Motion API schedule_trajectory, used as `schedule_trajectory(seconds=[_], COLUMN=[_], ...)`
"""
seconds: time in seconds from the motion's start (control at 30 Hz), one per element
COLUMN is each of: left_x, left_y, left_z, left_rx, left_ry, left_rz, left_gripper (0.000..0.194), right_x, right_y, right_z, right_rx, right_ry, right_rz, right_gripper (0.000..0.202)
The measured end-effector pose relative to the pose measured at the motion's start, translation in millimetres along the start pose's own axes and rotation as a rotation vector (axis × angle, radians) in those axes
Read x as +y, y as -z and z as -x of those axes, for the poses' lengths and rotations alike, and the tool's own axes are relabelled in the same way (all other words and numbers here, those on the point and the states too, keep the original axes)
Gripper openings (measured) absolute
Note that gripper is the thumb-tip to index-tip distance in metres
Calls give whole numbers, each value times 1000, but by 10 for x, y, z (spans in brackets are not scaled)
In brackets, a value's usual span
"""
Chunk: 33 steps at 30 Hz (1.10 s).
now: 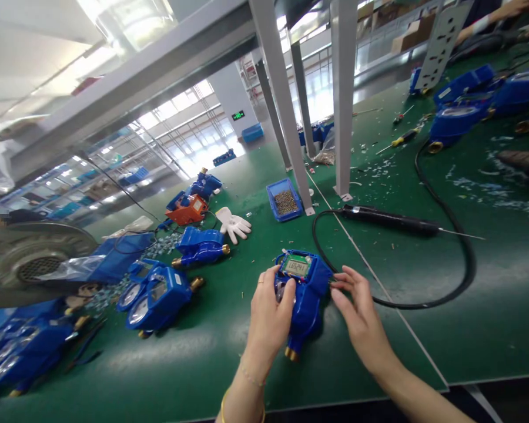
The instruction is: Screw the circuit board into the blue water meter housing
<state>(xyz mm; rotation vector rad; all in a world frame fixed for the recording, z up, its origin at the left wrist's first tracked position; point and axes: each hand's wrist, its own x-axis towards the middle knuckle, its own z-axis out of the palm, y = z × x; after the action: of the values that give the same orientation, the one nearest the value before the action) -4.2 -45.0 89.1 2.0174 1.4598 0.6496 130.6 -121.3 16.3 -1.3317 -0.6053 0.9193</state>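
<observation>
From the head camera, a blue water meter (303,294) lay on the green bench (229,364), display up. The left hand (271,314) grasped its left side, steadying it, while the right hand (357,305) pinched at its right edge (an electric screwdriver (390,221) lay beyond, near).

1 head view looks forward and down, close over the green bench (203,364)

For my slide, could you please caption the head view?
Both hands, left and right, grip a blue water meter on a green workbench.
</observation>
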Motion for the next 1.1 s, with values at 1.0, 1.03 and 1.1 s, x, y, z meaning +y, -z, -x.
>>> schedule_trajectory(seconds=[1.0, 1.03, 1.1], left_x=[408, 411, 422], left_y=[-192, -200, -213], left_z=[114, 115, 118], left_rx=[-34, -28, -18], left_ry=[-193, -204, -228], left_rz=[-366, -383, -412], left_gripper=[76, 75, 70], right_x=[173, 168, 161], right_y=[123, 124, 128], right_z=[28, 27, 20], right_rx=[-68, -72, -93], right_ry=[239, 245, 263], right_rz=[19, 26, 39], right_gripper=[35, 35, 38])
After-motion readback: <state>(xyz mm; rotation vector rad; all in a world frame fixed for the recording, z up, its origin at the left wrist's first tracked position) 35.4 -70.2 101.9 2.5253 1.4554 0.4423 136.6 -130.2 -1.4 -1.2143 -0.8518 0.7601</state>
